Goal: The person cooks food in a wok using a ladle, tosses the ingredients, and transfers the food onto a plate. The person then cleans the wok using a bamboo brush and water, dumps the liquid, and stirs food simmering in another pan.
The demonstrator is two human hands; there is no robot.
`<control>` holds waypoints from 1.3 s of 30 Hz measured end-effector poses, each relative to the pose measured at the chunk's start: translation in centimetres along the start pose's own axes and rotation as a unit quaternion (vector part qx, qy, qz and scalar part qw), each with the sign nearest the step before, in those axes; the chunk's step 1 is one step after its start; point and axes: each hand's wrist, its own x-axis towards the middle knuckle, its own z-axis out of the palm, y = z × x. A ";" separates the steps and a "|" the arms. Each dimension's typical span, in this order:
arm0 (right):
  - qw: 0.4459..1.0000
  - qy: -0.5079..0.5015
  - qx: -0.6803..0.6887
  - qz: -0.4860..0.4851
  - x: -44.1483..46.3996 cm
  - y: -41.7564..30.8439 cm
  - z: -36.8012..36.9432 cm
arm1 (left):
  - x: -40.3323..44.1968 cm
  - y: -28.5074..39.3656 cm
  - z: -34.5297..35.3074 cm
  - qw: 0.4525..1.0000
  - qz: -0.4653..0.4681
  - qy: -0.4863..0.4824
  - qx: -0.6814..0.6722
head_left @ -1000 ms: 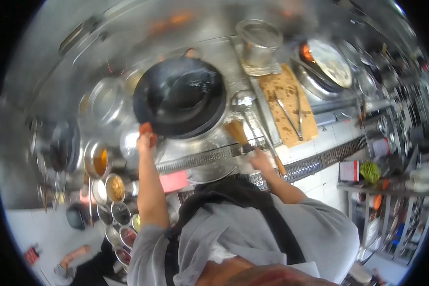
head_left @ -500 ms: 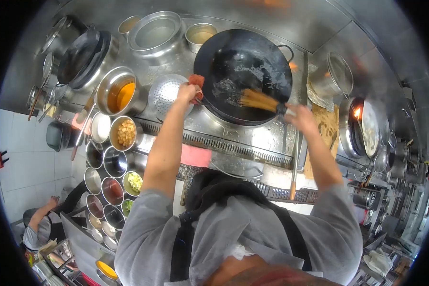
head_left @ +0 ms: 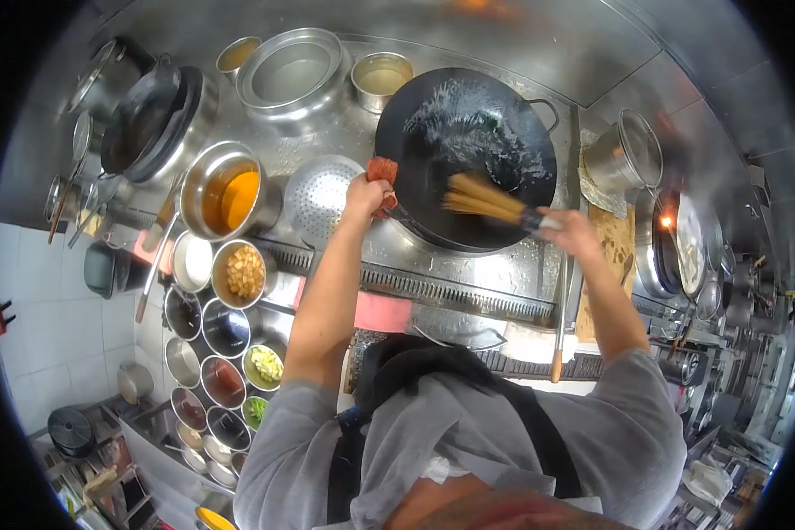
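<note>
A large black wok (head_left: 411,168) sits on the steel stove, with whitish wet streaks over its far inner wall. My left hand (head_left: 368,194) is closed around a red cloth (head_left: 382,170) at the wok's left rim; the handle beneath is hidden. My right hand (head_left: 571,232) grips the dark handle of a bamboo wok brush (head_left: 479,200), slightly blurred. The brush's bristles reach into the lower middle of the wok. Beside my left hand lies a round perforated strainer (head_left: 320,196).
Left of the strainer stands a pot of orange liquid (head_left: 238,199). Several ingredient tins, one with diced pieces (head_left: 245,270), fill the lower left. Behind are a lidless steel pot (head_left: 291,75) and a small bowl (head_left: 382,78). A long-handled tool (head_left: 560,327) and a flame (head_left: 667,222) are to the right.
The whole view has shifted slightly. The brush has moved within the wok, and the wet streaks look different. A person at the lower left is out of view now. Both grips stay.
</note>
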 end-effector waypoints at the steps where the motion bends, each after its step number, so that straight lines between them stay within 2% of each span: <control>1: 0.999 0.029 -0.022 0.005 1.1 2.6 -0.2 | 0.1 0.1 0.0 1.000 0.002 -0.002 0.003; 3: 0.983 0.146 -0.100 0.053 4.3 0.6 -2.1 | -0.1 0.4 -0.1 0.999 -0.021 -0.026 -0.010; 5: 0.968 0.210 -0.127 0.059 9.7 -1.3 -0.3 | 0.1 0.3 0.0 0.999 -0.020 -0.032 -0.008; 7: 0.980 0.175 -0.079 0.042 10.6 -7.4 0.7 | 0.2 -0.2 -0.3 0.999 -0.020 -0.036 -0.006; 9: 0.978 0.203 0.030 -0.031 10.3 -9.2 3.9 | 0.3 -0.7 -0.2 0.999 0.000 -0.045 -0.016; 11: 0.972 0.162 0.166 -0.042 8.2 -10.1 5.1 | -0.1 -0.6 -0.3 0.999 0.026 -0.041 -0.008; 12: 0.971 0.125 0.199 -0.053 6.2 -10.5 4.8 | -0.8 -0.5 -0.3 0.998 0.047 -0.041 0.001; 13: 0.969 0.129 0.203 -0.049 3.8 -10.4 4.1 | -1.8 -0.5 -0.3 0.998 0.048 -0.045 0.008; 15: 0.974 -0.033 0.220 -0.046 -0.7 -8.2 2.6 | -4.3 -0.3 -0.3 0.997 0.072 0.009 -0.005; 17: 0.982 -0.063 0.161 -0.072 -4.1 -1.6 2.9 | -6.1 -0.7 -1.3 0.998 0.061 -0.018 0.006; 19: 0.985 -0.009 0.167 -0.051 -7.0 4.8 1.9 | -8.9 -0.9 -1.8 0.996 0.084 0.024 -0.002; 21: 0.984 0.092 0.145 -0.039 -7.0 10.6 1.4 | -11.3 0.2 -1.6 0.995 0.091 0.026 0.012; 22: 0.983 0.095 0.152 -0.037 -7.3 10.0 0.4 | -12.2 0.8 -1.3 0.992 0.118 0.041 0.031; 24: 0.983 0.142 0.041 0.108 -8.4 6.1 -2.7 | -14.2 2.6 0.1 0.980 0.170 0.083 0.069; 25: 0.983 0.142 0.047 0.108 -9.1 6.2 -2.1 | -14.5 3.1 0.6 0.979 0.171 0.085 0.075; 27: 0.964 0.177 0.173 0.098 -9.9 5.7 -1.6 | -15.1 4.5 1.3 0.943 0.250 0.140 0.168; 28: 0.954 0.166 0.230 0.097 -11.1 5.1 -0.9 | -15.4 5.1 1.7 0.931 0.255 0.160 0.209; 29: 0.954 0.165 0.232 0.093 -12.1 4.7 0.2 | -16.3 5.8 2.2 0.930 0.255 0.164 0.210; 33: 0.891 0.111 0.440 0.028 -14.5 3.2 6.9 | -18.8 7.4 4.3 0.896 0.288 0.174 0.290; 35: 0.885 0.038 0.462 0.051 -15.4 1.4 8.2 | -18.7 6.9 4.6 0.844 0.375 0.189 0.333; 36: 0.899 0.036 0.436 0.026 -15.8 0.6 8.5 | -19.9 6.7 5.1 0.823 0.401 0.197 0.352; 37: 0.898 0.035 0.437 0.026 -15.9 0.1 8.4 | -20.4 5.7 5.3 0.822 0.399 0.197 0.354; 39: 0.901 0.002 0.426 0.076 -16.2 -0.5 7.5 | -21.1 3.5 5.6 0.803 0.484 0.187 0.294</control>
